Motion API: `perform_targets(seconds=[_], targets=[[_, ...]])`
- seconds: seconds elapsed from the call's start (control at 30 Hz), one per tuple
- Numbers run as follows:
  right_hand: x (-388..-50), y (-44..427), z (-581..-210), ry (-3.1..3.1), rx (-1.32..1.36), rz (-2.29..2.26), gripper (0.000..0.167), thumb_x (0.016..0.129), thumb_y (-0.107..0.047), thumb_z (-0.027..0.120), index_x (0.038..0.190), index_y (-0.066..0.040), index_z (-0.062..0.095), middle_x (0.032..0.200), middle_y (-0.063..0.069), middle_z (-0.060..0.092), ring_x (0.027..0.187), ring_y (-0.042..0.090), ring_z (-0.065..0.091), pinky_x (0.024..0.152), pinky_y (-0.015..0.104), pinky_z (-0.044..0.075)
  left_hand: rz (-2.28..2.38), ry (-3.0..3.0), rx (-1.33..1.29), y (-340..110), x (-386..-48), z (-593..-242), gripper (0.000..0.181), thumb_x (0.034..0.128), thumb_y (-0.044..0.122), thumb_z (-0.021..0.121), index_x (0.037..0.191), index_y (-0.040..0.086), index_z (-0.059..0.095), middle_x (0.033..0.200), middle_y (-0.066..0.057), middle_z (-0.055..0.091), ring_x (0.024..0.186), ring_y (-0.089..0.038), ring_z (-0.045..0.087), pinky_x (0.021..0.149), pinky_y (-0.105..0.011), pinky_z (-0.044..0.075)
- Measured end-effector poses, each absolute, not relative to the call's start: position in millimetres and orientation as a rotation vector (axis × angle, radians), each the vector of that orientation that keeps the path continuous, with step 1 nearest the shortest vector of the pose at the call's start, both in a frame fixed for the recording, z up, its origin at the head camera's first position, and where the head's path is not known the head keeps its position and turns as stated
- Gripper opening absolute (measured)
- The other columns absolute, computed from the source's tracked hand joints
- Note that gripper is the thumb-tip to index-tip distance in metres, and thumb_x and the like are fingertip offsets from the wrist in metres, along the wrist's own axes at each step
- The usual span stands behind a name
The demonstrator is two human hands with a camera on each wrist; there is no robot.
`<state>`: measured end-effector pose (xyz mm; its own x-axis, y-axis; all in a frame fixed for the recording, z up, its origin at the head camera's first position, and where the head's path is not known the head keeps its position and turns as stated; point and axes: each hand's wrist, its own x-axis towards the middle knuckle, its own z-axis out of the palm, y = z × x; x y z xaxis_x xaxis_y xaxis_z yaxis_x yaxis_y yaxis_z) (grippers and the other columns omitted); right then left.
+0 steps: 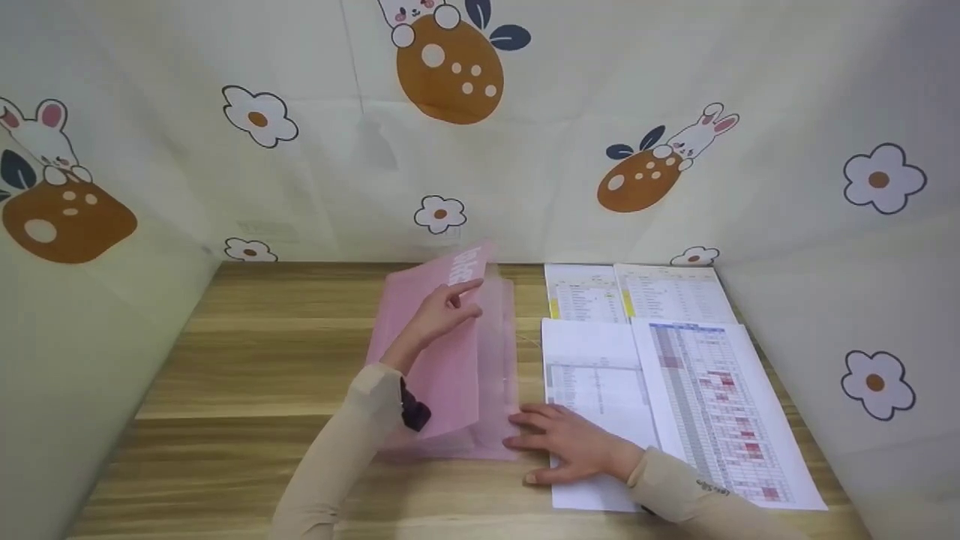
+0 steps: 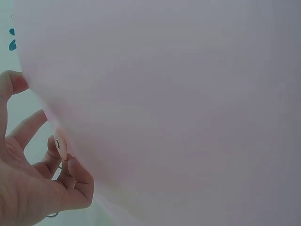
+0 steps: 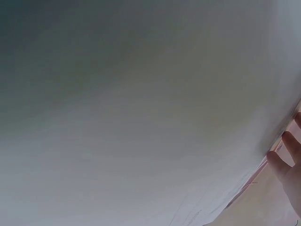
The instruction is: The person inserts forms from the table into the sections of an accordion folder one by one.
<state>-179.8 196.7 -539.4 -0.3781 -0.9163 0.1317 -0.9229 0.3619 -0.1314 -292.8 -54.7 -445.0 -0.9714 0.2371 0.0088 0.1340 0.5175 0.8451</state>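
Note:
A pink translucent document folder (image 1: 442,382) lies on the wooden table with its flap raised and tilted. My left hand (image 1: 441,311) holds the flap's free edge. In the left wrist view, curled fingers of that left hand (image 2: 33,188) meet at a small snap button (image 2: 60,143) on the edge, and the pink flap (image 2: 169,108) fills most of the picture. My right hand (image 1: 574,442) lies flat, fingers spread, its fingertips on the folder's right edge near the lower corner and its palm over a printed sheet (image 1: 600,390). Only some fingers of the right hand (image 3: 289,162) show in the right wrist view.
Right of the folder lie more printed sheets: one with a red-marked table (image 1: 712,405) and two at the back, a left sheet (image 1: 585,292) and a right sheet (image 1: 671,292). A patterned curtain (image 1: 525,165) encloses the wooden table (image 1: 247,390) at the back and sides.

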Motion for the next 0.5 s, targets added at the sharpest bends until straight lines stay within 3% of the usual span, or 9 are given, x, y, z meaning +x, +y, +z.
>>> perform_targets(seconds=[0.27, 0.5], targets=[[-179.2, 196.8, -537.5, -2.588, 1.735, 0.307, 0.054, 0.082, -0.053, 0.047, 0.128, -0.025, 0.047, 0.132, 0.007, 0.038, 0.120, 0.029, 0.031, 0.089, 0.050, 0.029, 1.507, 2.602, 0.281, -55.6, -292.4, -445.4, 0.047, 0.0778, 0.026, 0.063, 0.123, 0.022, 0.054, 0.081, -0.005, 0.044, 0.073, -0.018, 0.040, 0.057, -0.026, 0.032], [-178.6, 197.6, -538.0, -2.607, 1.722, 0.292, 0.055, 0.082, -0.053, 0.048, 0.129, -0.025, 0.046, 0.133, 0.006, 0.037, 0.121, 0.028, 0.030, 0.089, 0.049, 0.030, 1.558, 2.618, 0.343, -53.8, -291.3, -446.7, 0.047, 0.0760, 0.020, 0.066, 0.122, 0.018, 0.055, 0.072, -0.004, 0.043, 0.063, -0.016, 0.039, 0.052, -0.024, 0.031]])
